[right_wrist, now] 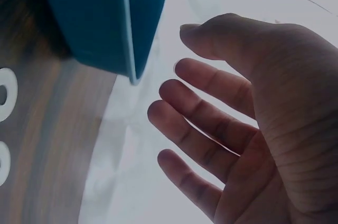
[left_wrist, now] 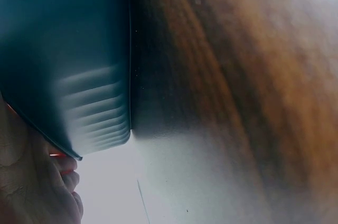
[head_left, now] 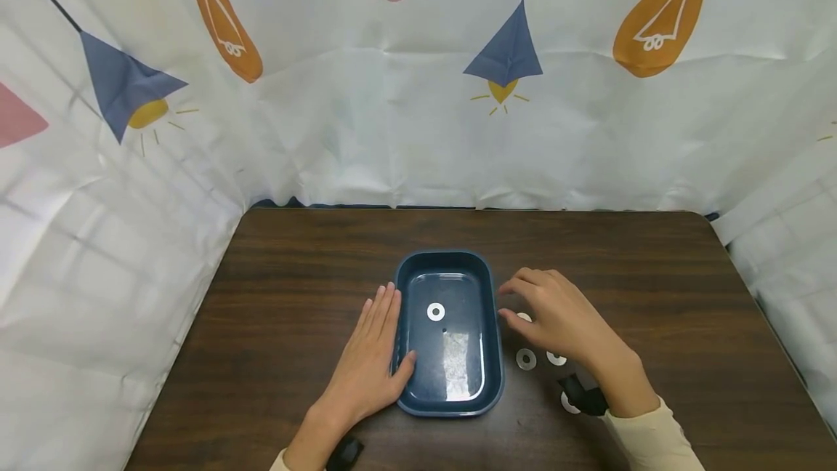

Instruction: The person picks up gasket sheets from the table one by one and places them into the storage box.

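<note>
A dark blue rectangular tray (head_left: 425,369) sits on the table with one flat white ring (head_left: 435,318), like a washer, on its floor. My left hand (head_left: 369,365) lies along the tray's left side, fingers straight and thumb over the rim. In the left wrist view its fingers touch the tray's ribbed outer wall (left_wrist: 95,108). Just right of the tray, my right hand (head_left: 562,315) hovers with fingers apart and loosely bent. Nothing is between them in the right wrist view. Several more white rings (head_left: 526,367) lie on the table under and beside this hand, some partly hidden.
The dark wood-grain table (head_left: 314,260) extends around the tray. A white curtain (head_left: 392,129) printed with lamps and bulbs hangs behind it and along both sides. Each wrist wears a black strap; the right one (head_left: 585,395) partly covers a white ring.
</note>
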`<state>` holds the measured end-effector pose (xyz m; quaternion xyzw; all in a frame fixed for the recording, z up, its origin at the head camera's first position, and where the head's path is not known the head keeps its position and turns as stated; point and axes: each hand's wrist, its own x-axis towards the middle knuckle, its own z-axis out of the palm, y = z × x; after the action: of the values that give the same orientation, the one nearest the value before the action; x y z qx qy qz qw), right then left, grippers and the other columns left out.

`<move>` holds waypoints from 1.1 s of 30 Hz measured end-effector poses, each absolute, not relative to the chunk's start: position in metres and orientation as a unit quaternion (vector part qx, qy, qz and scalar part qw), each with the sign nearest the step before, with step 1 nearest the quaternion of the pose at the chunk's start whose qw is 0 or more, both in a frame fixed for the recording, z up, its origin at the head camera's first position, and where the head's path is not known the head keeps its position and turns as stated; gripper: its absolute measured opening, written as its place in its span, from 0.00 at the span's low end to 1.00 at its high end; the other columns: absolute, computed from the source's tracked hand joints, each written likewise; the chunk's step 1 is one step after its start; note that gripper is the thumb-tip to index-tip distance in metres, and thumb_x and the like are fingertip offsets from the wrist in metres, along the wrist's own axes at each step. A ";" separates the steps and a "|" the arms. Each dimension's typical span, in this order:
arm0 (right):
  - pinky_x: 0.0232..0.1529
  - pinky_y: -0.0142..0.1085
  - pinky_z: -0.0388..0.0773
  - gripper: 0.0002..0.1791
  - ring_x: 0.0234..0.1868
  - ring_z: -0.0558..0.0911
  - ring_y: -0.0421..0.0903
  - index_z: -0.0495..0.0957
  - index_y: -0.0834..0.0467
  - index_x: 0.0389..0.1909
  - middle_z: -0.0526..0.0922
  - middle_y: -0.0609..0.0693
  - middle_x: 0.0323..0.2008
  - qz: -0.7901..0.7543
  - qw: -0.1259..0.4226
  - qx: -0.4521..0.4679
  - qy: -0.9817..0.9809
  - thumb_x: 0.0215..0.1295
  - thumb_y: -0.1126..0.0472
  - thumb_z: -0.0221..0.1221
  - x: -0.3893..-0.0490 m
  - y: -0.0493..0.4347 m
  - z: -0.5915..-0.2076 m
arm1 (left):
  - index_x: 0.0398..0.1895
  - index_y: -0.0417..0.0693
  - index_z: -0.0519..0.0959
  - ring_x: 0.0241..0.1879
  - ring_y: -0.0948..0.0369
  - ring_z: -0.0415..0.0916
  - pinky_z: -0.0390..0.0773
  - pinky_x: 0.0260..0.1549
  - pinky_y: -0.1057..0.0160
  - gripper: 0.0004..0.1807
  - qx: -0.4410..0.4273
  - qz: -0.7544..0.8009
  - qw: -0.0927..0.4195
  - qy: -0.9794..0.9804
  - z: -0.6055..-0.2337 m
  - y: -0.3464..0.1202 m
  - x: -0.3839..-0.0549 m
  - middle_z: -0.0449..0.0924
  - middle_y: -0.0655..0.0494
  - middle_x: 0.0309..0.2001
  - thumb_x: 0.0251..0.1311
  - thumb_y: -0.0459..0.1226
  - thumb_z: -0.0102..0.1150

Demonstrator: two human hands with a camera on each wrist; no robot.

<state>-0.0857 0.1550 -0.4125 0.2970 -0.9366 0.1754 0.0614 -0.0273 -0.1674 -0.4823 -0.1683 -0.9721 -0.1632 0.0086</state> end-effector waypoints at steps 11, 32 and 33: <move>0.52 0.51 0.86 0.13 0.45 0.88 0.47 0.88 0.53 0.47 0.89 0.45 0.45 0.179 0.065 0.287 -0.939 0.62 0.57 0.74 -0.070 0.171 -0.428 | 0.88 0.46 0.43 0.88 0.49 0.43 0.42 0.88 0.51 0.55 -0.166 -0.161 0.014 -0.973 -0.482 -0.168 -0.027 0.42 0.48 0.88 0.67 0.54 0.62; 0.56 0.50 0.85 0.16 0.48 0.87 0.46 0.89 0.51 0.45 0.89 0.44 0.44 0.152 0.025 0.244 -0.957 0.58 0.50 0.77 -0.035 0.184 -0.465 | 0.88 0.47 0.44 0.88 0.50 0.43 0.36 0.87 0.57 0.55 -0.159 -0.170 0.008 -0.972 -0.482 -0.167 -0.026 0.42 0.49 0.88 0.66 0.55 0.62; 0.56 0.49 0.85 0.16 0.47 0.87 0.46 0.88 0.51 0.45 0.89 0.44 0.44 0.151 0.028 0.243 -0.958 0.58 0.50 0.77 -0.034 0.185 -0.467 | 0.88 0.47 0.44 0.88 0.50 0.42 0.33 0.87 0.59 0.55 -0.159 -0.171 0.008 -0.972 -0.482 -0.167 -0.026 0.42 0.49 0.88 0.67 0.54 0.62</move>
<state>-0.0341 0.1847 -0.4666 0.2430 -0.9578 0.1510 0.0279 -0.0255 -0.1672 -0.4824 -0.1591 -0.9723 -0.1711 0.0079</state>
